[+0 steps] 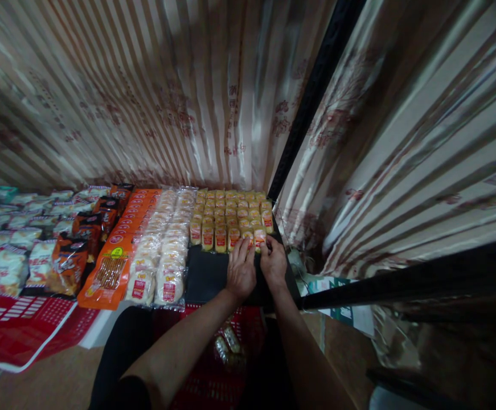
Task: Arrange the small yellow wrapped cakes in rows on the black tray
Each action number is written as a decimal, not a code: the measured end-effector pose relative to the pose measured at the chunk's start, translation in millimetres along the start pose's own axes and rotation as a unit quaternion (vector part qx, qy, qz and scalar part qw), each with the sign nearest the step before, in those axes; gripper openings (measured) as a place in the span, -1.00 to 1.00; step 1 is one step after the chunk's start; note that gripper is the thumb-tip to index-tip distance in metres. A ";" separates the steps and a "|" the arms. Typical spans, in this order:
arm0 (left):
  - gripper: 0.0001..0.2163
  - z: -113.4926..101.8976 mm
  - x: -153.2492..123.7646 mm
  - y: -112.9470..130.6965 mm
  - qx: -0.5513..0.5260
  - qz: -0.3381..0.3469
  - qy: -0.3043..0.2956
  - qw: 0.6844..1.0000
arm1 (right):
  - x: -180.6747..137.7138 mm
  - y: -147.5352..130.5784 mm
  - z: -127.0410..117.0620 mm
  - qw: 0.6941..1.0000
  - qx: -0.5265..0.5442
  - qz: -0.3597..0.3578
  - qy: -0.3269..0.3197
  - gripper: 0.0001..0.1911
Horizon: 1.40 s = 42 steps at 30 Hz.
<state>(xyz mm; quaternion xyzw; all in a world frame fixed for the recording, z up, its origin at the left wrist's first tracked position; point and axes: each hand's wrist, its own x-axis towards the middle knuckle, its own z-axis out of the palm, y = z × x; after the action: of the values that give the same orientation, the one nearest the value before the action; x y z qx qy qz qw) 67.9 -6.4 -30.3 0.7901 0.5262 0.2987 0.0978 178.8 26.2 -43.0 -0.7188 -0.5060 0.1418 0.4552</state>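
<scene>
Small yellow wrapped cakes point(220, 238) with red-and-white labels stand in close rows on a black shelf point(207, 276). My left hand point(242, 272) reaches to the front row, fingers stretched out with their tips against a wrapped cake point(246, 234). Beside it, my right hand point(274, 263) has its fingers curled in at the row's right end. They pinch the lower right edge of another wrapped cake point(259, 237); its underside is hidden.
Clear packs of round pale crackers point(171, 279), orange snack bags point(111, 267) and other bagged snacks point(11, 267) line the shelf leftward. Below are a red basket point(21, 324) and another red basket point(213, 384) holding a few wrapped cakes point(229, 344). Black posts point(311, 97) and striped curtains surround the shelf.
</scene>
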 end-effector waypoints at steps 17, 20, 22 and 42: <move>-0.60 -28.2 23.4 -10.0 0.051 -0.027 0.028 0.998 | 6.2 -25.7 -12.8 0.984 -0.068 -0.157 0.049 -0.53; -0.58 -42.9 54.5 -22.8 0.099 -0.065 0.036 0.992 | 24.6 -46.8 -6.9 0.972 -0.125 -0.196 0.011 -0.50; -0.56 -51.0 76.3 -32.7 0.120 -0.090 0.039 0.988 | 38.7 -61.0 1.1 0.961 -0.167 -0.217 -0.040 -0.49; -0.54 -59.2 131.2 -91.9 0.207 -0.061 -0.089 0.972 | 85.9 -96.0 57.3 0.897 -0.304 -0.238 -0.214 -0.48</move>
<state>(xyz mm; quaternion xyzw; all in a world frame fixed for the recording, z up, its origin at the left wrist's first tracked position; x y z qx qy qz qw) -2.0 140.2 22.5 0.7831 0.6130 0.1050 -0.0037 121.8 136.2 24.4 -0.6327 -0.7656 0.0186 0.1150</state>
